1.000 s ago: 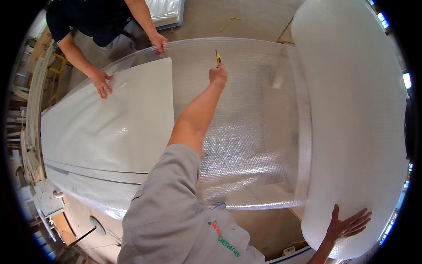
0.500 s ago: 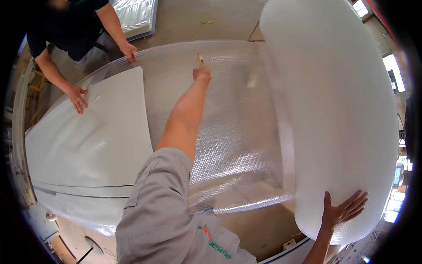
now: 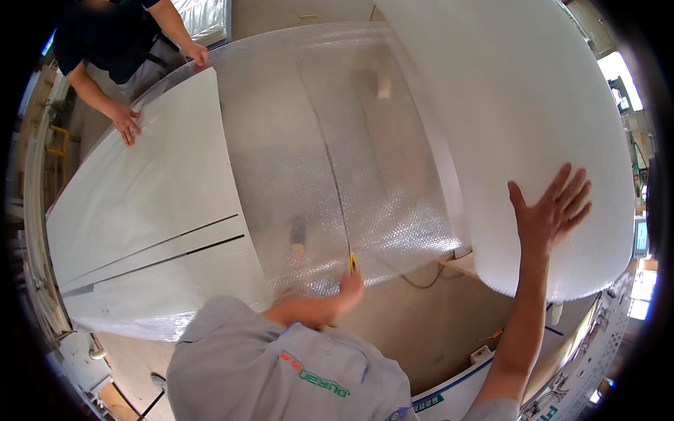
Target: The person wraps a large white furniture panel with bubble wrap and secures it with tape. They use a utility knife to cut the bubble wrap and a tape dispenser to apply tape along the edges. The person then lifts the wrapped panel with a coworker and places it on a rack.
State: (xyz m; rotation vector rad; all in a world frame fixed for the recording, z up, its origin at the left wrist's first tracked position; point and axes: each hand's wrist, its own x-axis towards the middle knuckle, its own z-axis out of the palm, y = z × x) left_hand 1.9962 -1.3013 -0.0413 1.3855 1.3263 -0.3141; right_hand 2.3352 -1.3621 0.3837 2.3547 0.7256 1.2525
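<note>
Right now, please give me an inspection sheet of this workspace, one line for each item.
Surface: a long worktable, mostly covered; a bare brownish part shows near the person.
Job's things: a clear bubble wrap sheet lies over white flat panels; a straight slit runs along the sheet. A big bubble wrap roll stands at its right.
Clutter: nothing seen on the sheet.
Grippers: the left hand holds a yellow cutter at the sheet's near edge; the right hand lies flat and open on the roll. A co-worker's hands press on the far end.
Cables: a thin cable under the sheet's near edge.
Surroundings: workshop floor, bright windows at right.
</note>
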